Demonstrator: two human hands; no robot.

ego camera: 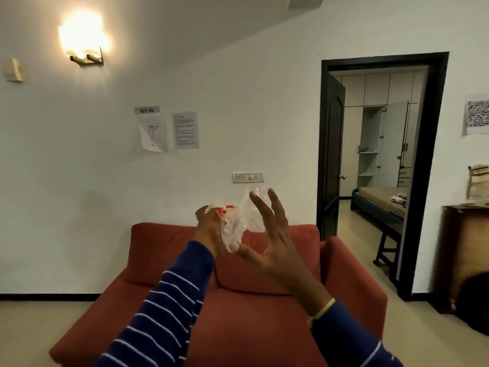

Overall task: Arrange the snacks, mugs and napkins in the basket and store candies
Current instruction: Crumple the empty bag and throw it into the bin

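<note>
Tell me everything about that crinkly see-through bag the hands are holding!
The plastic bag is clear, thin and crumpled, with a bit of red near its top left. It is held up in the air in front of the red sofa. The left hand grips its left side. The right hand, fingers spread, touches its right side. What's inside is too blurry to tell.

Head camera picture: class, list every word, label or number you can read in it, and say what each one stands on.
"WS 06": on the grey label above the drawing sheet on the wall.
Printed sheet beside it: lines of text, too small to read.
Paper right of the doorway: a speckled pattern, no readable words.
Clear plastic bag in the left hand: red marks, unreadable.
</note>
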